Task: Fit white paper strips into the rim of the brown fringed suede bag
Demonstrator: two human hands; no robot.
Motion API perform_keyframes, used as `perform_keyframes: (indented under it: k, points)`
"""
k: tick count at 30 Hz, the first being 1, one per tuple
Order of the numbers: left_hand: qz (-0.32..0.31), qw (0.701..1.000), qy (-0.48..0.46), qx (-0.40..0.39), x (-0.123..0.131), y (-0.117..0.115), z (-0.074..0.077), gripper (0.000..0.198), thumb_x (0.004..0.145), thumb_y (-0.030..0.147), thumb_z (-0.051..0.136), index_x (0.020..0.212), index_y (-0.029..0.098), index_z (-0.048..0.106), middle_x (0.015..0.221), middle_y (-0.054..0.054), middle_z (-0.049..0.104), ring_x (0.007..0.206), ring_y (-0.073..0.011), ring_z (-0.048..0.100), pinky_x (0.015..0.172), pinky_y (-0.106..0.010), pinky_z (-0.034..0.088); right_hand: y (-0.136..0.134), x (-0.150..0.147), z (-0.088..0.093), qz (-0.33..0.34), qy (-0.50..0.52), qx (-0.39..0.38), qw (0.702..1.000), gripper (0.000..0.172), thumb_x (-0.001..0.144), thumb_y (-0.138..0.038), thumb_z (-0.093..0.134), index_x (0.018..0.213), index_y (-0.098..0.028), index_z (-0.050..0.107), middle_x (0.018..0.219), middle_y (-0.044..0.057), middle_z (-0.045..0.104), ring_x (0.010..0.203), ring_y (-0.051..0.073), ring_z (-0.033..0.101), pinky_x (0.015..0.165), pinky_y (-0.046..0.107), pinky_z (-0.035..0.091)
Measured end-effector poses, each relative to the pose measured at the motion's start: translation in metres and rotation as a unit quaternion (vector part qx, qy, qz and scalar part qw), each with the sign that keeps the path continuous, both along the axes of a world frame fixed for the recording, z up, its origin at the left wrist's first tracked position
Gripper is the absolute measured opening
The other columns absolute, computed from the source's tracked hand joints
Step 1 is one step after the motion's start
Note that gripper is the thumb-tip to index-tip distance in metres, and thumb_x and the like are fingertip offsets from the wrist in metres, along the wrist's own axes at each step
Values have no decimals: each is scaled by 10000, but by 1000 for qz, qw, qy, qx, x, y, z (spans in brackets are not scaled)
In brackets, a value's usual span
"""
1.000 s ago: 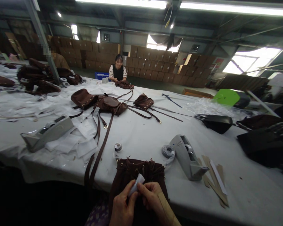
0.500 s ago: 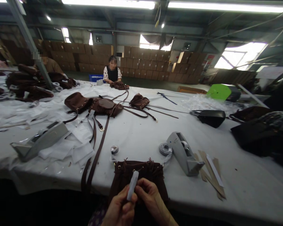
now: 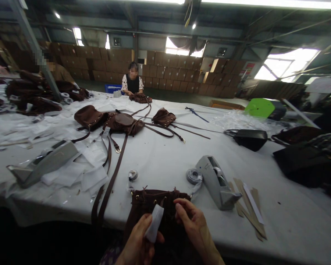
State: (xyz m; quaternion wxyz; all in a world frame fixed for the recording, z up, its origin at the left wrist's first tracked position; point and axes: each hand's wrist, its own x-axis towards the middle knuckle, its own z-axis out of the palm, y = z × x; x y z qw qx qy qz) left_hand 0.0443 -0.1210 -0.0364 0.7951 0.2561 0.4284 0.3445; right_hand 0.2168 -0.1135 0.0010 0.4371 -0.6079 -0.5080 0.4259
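A dark brown drawstring bag [image 3: 143, 206] with brass-coloured eyelets lies at the table's front edge, just ahead of me. Over it my left hand [image 3: 139, 239] grips a folded strip of white wrapping sheet [image 3: 155, 222] between thumb and fingers. Whether the strip encloses anything is hidden. To the right, my right hand [image 3: 194, 221] hovers over the bag, loosely curled, thumb and forefinger slightly apart with nothing visible between them. Two wrapped grey rolls, a strap coil [image 3: 194, 176] and a smaller one [image 3: 132, 175], lie beyond the bag's top corners.
Grey tape dispensers stand right [image 3: 219, 184] and left [image 3: 44, 162], the left one beside loose white sheets [image 3: 93, 178]. Cardboard strips [image 3: 251, 206] lie at right. More brown bags [image 3: 123, 123] and a black bag [image 3: 249, 139] are farther back. A person [image 3: 132, 82] works across the table.
My right hand has let go of the white strip and moved right, away from my left hand. The strip now shows its broader face in my left hand.
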Motion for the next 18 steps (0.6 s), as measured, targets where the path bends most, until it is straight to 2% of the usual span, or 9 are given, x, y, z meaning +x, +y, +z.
perform_keyframes:
  k: [3,5,6,8,10,11,13,16,18]
  points:
    - [-25,999,40,3,5,-1,0,617,692,717,630,990,194,495,655,26,624,307,-38,393,301,-152,197,-7,-9,7,54,-57,27,997,337,844,-475,608,1033,-198,646,675,-13,608,600,154,567,553,245,456]
    - [-57,995,79,28,0,1,0,650,666,769,601,931,177,556,658,21,610,326,-48,412,312,-173,226,-7,-10,10,95,-93,47,990,309,851,-450,605,1039,-212,662,700,-2,651,613,167,603,572,254,481]
    - [-67,989,114,65,-6,3,0,643,685,785,558,862,167,580,657,10,606,361,-63,447,332,-184,264,-3,-4,12,84,-110,57,989,307,865,-458,580,1024,-212,672,733,13,679,643,182,628,598,264,502]
    - [-44,961,213,168,-25,11,2,601,761,749,501,767,157,604,686,-18,621,501,-112,545,431,-211,386,16,18,11,-2,-167,79,983,360,892,-499,507,982,-201,688,834,55,717,731,217,663,658,292,537]
    - [23,918,313,241,-48,23,1,528,814,664,509,889,159,644,817,-50,664,679,-164,605,579,-251,479,46,50,4,-100,-275,106,950,419,896,-513,455,998,-177,683,933,99,714,808,242,667,726,330,550]
    - [54,900,350,253,-57,30,0,520,817,630,531,1024,166,637,931,-70,674,760,-189,622,642,-278,506,62,66,-2,-119,-347,116,923,418,893,-489,441,1006,-166,681,987,121,702,859,253,663,777,355,546]
    - [78,883,392,248,-67,43,-7,628,791,593,574,1257,173,537,1133,-117,644,871,-238,644,717,-347,542,92,94,-18,-128,-403,114,899,356,840,-414,509,953,-131,694,1023,182,677,977,314,631,901,450,494]
    - [80,870,409,265,-55,54,-15,803,699,489,695,1378,146,441,1314,-167,574,1157,-324,577,938,-437,507,120,114,-37,-131,-434,117,883,234,790,-320,586,874,-131,694,972,207,667,1004,360,609,921,529,449]
    - [114,860,414,276,-39,54,-10,886,618,404,778,1391,137,438,1306,-164,597,1222,-346,539,1002,-431,475,130,111,-39,-138,-429,146,880,161,818,-323,622,839,-171,672,885,134,667,921,301,625,880,504,473]
